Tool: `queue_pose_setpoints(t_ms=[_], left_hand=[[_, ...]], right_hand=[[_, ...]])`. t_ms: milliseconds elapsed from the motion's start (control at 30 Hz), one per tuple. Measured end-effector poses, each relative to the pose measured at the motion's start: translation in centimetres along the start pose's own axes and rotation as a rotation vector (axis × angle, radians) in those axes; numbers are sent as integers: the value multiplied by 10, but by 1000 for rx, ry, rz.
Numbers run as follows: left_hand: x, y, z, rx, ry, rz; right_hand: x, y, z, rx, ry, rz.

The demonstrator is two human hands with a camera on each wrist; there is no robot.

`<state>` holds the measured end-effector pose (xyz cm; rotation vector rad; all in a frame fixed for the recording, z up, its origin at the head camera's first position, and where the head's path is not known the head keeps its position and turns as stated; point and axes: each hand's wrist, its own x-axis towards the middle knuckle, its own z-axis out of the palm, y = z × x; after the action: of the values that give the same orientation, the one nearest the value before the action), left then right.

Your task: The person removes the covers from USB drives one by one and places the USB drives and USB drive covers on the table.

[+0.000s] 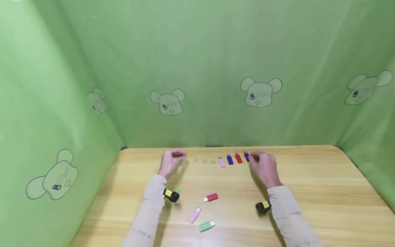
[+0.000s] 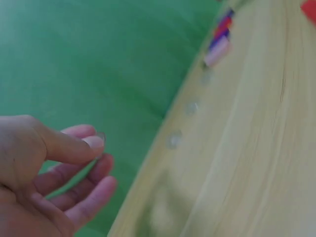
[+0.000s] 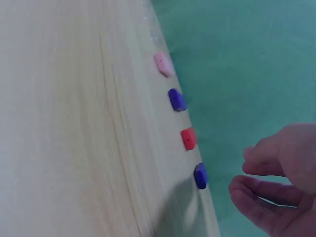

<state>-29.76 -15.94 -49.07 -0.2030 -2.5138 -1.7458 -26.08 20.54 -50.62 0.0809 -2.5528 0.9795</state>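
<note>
Thumb and forefinger of my left hand [image 1: 172, 161] pinch a small clear piece [image 2: 101, 137]; most of it is hidden behind the fingertips. My right hand [image 1: 265, 166] is beside the right end of a row of USB sticks. Its thumb and fingers stand apart with nothing between them in the right wrist view, close to a purple USB stick [image 3: 201, 176]. Leftward from there lie a red USB stick [image 1: 238, 158], another purple stick [image 1: 230, 160] and a pink stick [image 1: 222, 162]. Small clear pieces [image 1: 204, 161] continue the row toward my left hand.
Nearer on the wooden table [image 1: 234, 212] lie a red USB stick [image 1: 212, 197], a pink one [image 1: 194, 215] and a green one [image 1: 206, 226]. Something green [image 1: 177, 191] shows beside the left wrist camera. Green curtain [image 1: 210, 51] encloses the table's back and sides.
</note>
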Motion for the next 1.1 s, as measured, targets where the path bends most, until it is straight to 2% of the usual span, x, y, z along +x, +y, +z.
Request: queue_pose_setpoints(t_ms=[133, 233, 333, 467, 633, 767, 933, 1100], left_hand=[[17, -8, 4, 117, -36, 12], [23, -17, 6, 207, -63, -10], [28, -23, 10, 277, -103, 3], [33, -27, 16, 332, -133, 44], [38, -25, 19, 376, -139, 58], [36, -21, 15, 331, -155, 34], [24, -8, 12, 168, -112, -8], [3, 12, 13, 95, -97, 61]], right_hand=[[-9, -8, -6, 14, -11, -13], [-15, -16, -7, 36, -37, -17], [-20, -24, -8, 49, -76, -20], [-25, -34, -8, 40, -124, -53], [-28, -47, -5, 19, -163, -76], [-32, -59, 0, 10, -244, -67], [-44, -75, 10, 66, -432, -128], [-56, -94, 25, 120, -636, -268]])
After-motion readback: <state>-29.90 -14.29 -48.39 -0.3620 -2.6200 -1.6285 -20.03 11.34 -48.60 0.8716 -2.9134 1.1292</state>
